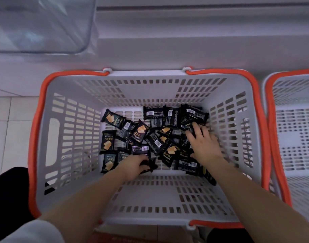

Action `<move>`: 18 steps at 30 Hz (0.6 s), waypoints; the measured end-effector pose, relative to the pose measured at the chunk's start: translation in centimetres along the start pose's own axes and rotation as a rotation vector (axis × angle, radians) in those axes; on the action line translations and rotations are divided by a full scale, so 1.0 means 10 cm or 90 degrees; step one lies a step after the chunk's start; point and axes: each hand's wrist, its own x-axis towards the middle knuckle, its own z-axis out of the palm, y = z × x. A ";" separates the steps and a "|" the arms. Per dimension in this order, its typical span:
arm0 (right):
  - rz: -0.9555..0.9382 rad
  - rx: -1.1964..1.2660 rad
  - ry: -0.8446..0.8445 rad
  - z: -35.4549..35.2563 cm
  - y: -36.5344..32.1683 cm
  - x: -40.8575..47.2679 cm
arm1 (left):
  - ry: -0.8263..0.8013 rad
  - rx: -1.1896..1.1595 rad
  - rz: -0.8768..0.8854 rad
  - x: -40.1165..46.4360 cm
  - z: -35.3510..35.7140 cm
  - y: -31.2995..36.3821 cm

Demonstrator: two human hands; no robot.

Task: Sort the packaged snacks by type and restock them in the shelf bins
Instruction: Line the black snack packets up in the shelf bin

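hidden/blurred: right hand [203, 142] is motion-smeared, esp. wrist + outer edge; fingertips sink in among the packs, so can't tell if they've got hold of anything. Left hand [132, 165] fingertips buried under the dark pack [147, 166] it holds; pack's print unreadable.
cut off: second basket [294, 130] runs out of frame on the right. Clear bin [45, 25] top left only partly in view, see-through, contents hard to make out. Near-right packs partly covered by the right forearm.
left fingers: curled round the dark pack, gripping it at the near edge of the pile.
right fingers: spread, fairly straight, palm down, lying on the packs at the pile's far-right part. Thin ring on one finger.
snack packs [150, 137]: black wrappers w/ yellow cake picture, some flipped to barcode side, scattered loose over the basket floor. All look like one type.
packs vs left fingers: the held one is in the fingers; a barcode-side pack [140, 149] lies just beyond the knuckles; two face-up packs just to the left of the hand.
packs vs right fingers: several directly under the fingers + palm; a row of barcode-side packs [153, 112] just beyond the fingertips at the far wall; rest of pile off to the thumb side, between the two hands.
basket [146, 81]: grey slotted, orange handles down along the rim; sits on floor tiles, second basket just beside it on the right.
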 end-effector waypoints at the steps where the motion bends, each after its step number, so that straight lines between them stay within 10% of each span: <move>1: -0.010 -0.014 0.013 0.01 -0.01 -0.01 | 0.016 -0.093 -0.014 -0.03 -0.04 0.00; 6: -0.006 0.290 0.043 -0.05 -0.08 -0.10 | 0.095 -0.665 -0.220 -0.10 -0.24 0.15; 12: 0.273 1.346 -0.170 -0.33 -0.31 -0.45 | 0.051 -0.977 -0.107 -0.39 -0.21 0.32; 18: 0.203 1.452 -0.200 -0.45 -0.39 -0.75 | 0.105 -0.959 -0.077 -0.63 -0.13 0.37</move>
